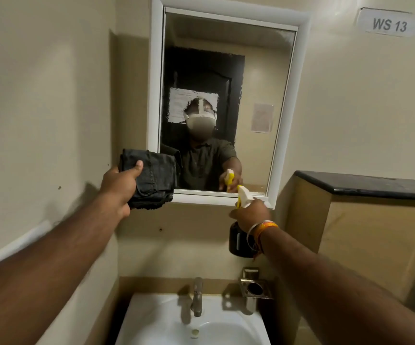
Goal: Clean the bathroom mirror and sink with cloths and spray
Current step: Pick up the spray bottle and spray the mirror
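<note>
Left hand: raised to the mirror's lower left corner, fingers curled under a folded cloth, thumb pressed flat on its front.
Cloth: dark, denim-like fabric with stitched seams, folded into a thick square pad; its right edge overlaps the mirror frame.
Right hand: wrapped round the neck of a spray bottle just below the mirror's lower edge; whether a finger is on the trigger, I cannot tell. Bands on the wrist, one orange, one pale.
Bottle: black, rounded body hanging below the hand; white and yellow plastic spray head pointing up at the glass.
Mirror: upright rectangle in a white moulded frame, glass hazy and smeared across the top.
Sink: white, glossy basin directly below, with a matte metal tap at its back.
Holder: square polished metal bracket with a round opening, on the wall right of the tap.
Ledge: dark stone top, at right.
</note>
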